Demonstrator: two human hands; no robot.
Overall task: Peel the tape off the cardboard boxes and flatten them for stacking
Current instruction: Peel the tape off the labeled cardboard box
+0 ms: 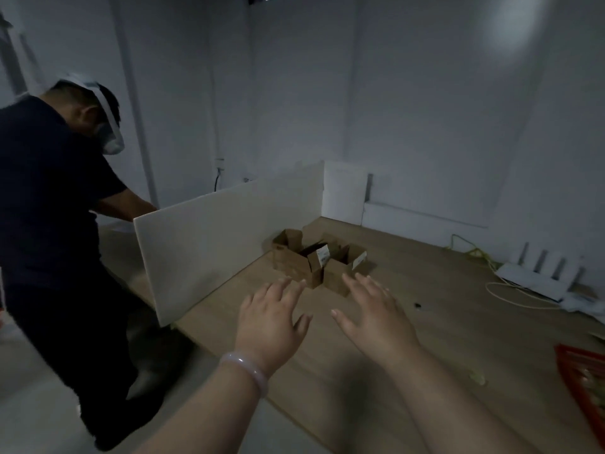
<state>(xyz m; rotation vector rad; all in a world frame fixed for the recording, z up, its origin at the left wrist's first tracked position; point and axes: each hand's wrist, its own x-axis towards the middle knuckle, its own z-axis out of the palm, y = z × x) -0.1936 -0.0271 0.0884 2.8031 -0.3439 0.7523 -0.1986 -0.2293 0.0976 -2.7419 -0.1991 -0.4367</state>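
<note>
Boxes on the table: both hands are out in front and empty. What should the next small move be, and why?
Probably reach further forward and take hold of the nearest box. The left hand and right hand are both open and stop short of the boxes, which stand unflattened on the table. Any tape is too small to make out.

Pale glossy bangle (pixel 245 371) behind left hand (pixel 271 322), forearms (pixel 203 417) bare
</note>
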